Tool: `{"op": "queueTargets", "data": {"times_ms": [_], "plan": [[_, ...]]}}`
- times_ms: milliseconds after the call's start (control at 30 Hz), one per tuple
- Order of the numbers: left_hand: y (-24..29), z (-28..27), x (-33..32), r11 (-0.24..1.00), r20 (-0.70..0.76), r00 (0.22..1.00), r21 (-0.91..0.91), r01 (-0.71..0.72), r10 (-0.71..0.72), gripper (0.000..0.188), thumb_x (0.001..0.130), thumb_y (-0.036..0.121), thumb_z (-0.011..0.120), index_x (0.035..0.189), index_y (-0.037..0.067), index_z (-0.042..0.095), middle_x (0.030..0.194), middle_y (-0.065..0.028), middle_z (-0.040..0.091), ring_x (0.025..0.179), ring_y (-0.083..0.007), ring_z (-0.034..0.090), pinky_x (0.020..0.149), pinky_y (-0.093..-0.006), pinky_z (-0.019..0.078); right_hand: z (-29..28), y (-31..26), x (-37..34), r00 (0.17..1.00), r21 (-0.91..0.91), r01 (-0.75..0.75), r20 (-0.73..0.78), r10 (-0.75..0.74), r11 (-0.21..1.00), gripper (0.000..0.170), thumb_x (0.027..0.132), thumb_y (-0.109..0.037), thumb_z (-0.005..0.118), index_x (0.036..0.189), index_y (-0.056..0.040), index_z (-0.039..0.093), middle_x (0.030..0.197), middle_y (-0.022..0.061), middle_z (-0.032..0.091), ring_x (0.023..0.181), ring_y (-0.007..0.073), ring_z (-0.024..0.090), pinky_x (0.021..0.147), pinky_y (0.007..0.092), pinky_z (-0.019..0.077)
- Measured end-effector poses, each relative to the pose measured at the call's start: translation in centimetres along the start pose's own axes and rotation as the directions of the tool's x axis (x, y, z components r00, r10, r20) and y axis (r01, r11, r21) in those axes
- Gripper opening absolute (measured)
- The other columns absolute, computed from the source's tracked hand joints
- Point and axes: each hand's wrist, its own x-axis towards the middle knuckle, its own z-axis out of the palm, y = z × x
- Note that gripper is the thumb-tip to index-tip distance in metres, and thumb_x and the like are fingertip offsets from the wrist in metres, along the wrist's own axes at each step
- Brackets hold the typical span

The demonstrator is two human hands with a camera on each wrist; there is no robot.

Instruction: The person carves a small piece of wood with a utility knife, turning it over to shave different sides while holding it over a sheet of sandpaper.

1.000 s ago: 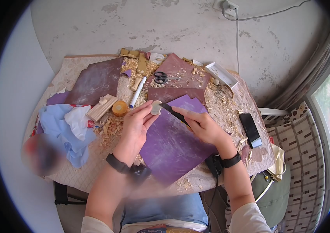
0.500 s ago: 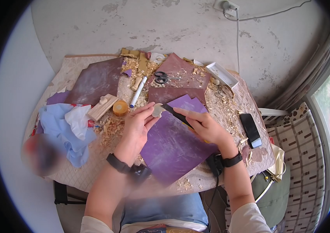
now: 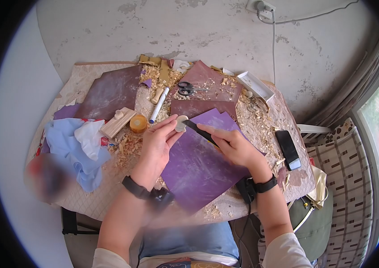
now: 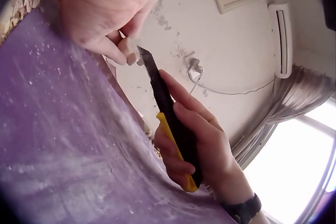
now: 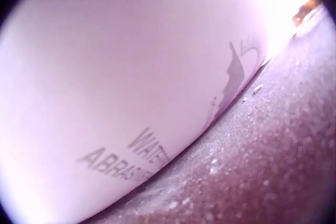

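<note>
My left hand (image 3: pixel 156 145) pinches a small pale carved wooden piece (image 3: pixel 181 123) between thumb and fingers. My right hand (image 3: pixel 238 147) grips a black and yellow utility knife (image 3: pixel 203 133), its index finger stretched along the top. In the left wrist view the knife's blade (image 4: pixel 148 61) meets or nearly meets the wooden piece (image 4: pixel 131 51); contact cannot be told for sure. Both hands are above a dusty purple abrasive sheet (image 3: pixel 198 172). The right wrist view shows the pale printed underside of a sheet (image 5: pixel 131 87) and no hand.
Wood shavings (image 3: pixel 129 149) cover much of the table. Around them lie a white marker (image 3: pixel 159 106), scissors (image 3: pixel 188 89), a yellow round container (image 3: pixel 138 123), wood blocks (image 3: pixel 118 123), a blue cloth (image 3: pixel 75 149), a phone (image 3: pixel 288 150), a white box (image 3: pixel 255 86) and brown sheets (image 3: pixel 111 93).
The wooden piece tilted in my left fingers half a second ago and now shows a rounder, paler face again. The knife has shifted slightly left and my right hand stays round it.
</note>
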Motion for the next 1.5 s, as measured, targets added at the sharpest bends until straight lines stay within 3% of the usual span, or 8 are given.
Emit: {"op": "queueTargets", "data": {"times_ms": [167,533,633,767,1067,1133,1433,1500], "plan": [[-0.3,-0.2,0.1,0.999,0.018,0.999,0.037,0.028,-0.028,0.035,0.096,0.008,0.062,0.128,-0.006,0.058,0.124,-0.0162,0.065,0.111,-0.0234,0.065,0.100,-0.0366,0.0531,0.4,1.0,0.2,0.989,0.002,0.142,-0.027,-0.142,0.990,0.048,0.099,-0.003,0.047,0.144,-0.0169,0.054,0.061,0.0058,0.048,0.054,0.0097,0.043,0.057,0.0277,0.0438],[-0.1,-0.1,0.1,0.999,0.000,1.000,0.029,0.017,-0.017,0.035,0.096,0.009,0.062,0.128,-0.005,0.058,0.125,-0.0154,0.064,0.113,-0.0233,0.065,0.100,-0.0360,0.0526,-0.4,-0.6,-0.1,0.998,0.000,-0.047,0.040,0.047,0.999,0.045,0.098,-0.005,0.050,0.141,-0.0158,0.057,0.065,0.0154,0.053,0.056,0.0153,0.049,0.060,0.0317,0.0455],[0.0,0.1,0.0,0.999,0.010,1.000,0.046,0.020,-0.021,0.035,0.096,0.008,0.062,0.128,-0.005,0.058,0.123,-0.0154,0.065,0.111,-0.0232,0.065,0.099,-0.0359,0.0532,-0.2,-0.4,-0.1,0.999,-0.025,-0.028,-0.040,0.027,0.999,0.048,0.099,-0.002,0.046,0.144,-0.0164,0.055,0.062,0.0040,0.047,0.055,0.0089,0.042,0.057,0.0263,0.0427],[-0.2,0.1,0.1,0.998,0.024,0.999,0.057,0.029,-0.030,0.033,0.096,0.007,0.062,0.127,-0.006,0.059,0.121,-0.0152,0.066,0.108,-0.0228,0.066,0.098,-0.0357,0.0542,0.5,1.2,0.2,0.986,0.016,0.152,-0.065,-0.151,0.988,0.048,0.098,-0.002,0.047,0.144,-0.0164,0.055,0.062,0.0040,0.048,0.056,0.0086,0.042,0.057,0.0257,0.0425],[-0.2,0.1,0.0,0.997,0.023,0.999,0.075,0.033,-0.035,0.034,0.094,0.007,0.064,0.125,-0.007,0.060,0.120,-0.0155,0.066,0.107,-0.0227,0.067,0.097,-0.0359,0.0549,0.0,0.7,0.1,0.996,0.050,0.080,0.023,-0.082,0.995,0.048,0.098,-0.001,0.048,0.143,-0.0157,0.056,0.066,0.0062,0.054,0.059,0.0080,0.046,0.062,0.0262,0.0460],[-0.1,0.0,0.1,0.996,0.028,0.999,0.080,0.027,-0.029,0.034,0.094,0.007,0.064,0.125,-0.006,0.060,0.119,-0.0154,0.067,0.106,-0.0228,0.067,0.096,-0.0358,0.0550,-0.7,-0.9,-0.1,0.996,-0.023,-0.068,0.052,0.069,0.997,0.047,0.097,-0.001,0.048,0.142,-0.0136,0.057,0.074,0.0096,0.061,0.062,0.0095,0.049,0.066,0.0270,0.0479],[-0.1,0.2,-0.2,0.993,0.021,0.999,0.111,0.044,-0.047,0.032,0.093,0.007,0.065,0.122,-0.006,0.062,0.116,-0.0148,0.068,0.103,-0.0231,0.068,0.094,-0.0352,0.0563,-0.2,1.9,0.1,0.988,-0.013,0.149,0.037,-0.149,0.989,0.047,0.096,0.000,0.049,0.141,-0.0126,0.058,0.080,0.0142,0.064,0.067,0.0131,0.052,0.071,0.0279,0.0490],[-0.1,0.1,-0.1,0.992,0.019,0.999,0.117,0.049,-0.051,0.032,0.093,0.007,0.066,0.122,-0.006,0.063,0.115,-0.0147,0.069,0.102,-0.0232,0.068,0.093,-0.0351,0.0565,-0.8,0.4,-0.2,0.998,-0.024,0.048,0.052,-0.047,0.999,0.046,0.096,-0.001,0.050,0.139,-0.0138,0.059,0.077,0.0163,0.063,0.065,0.0170,0.056,0.070,0.0303,0.0495]]}}
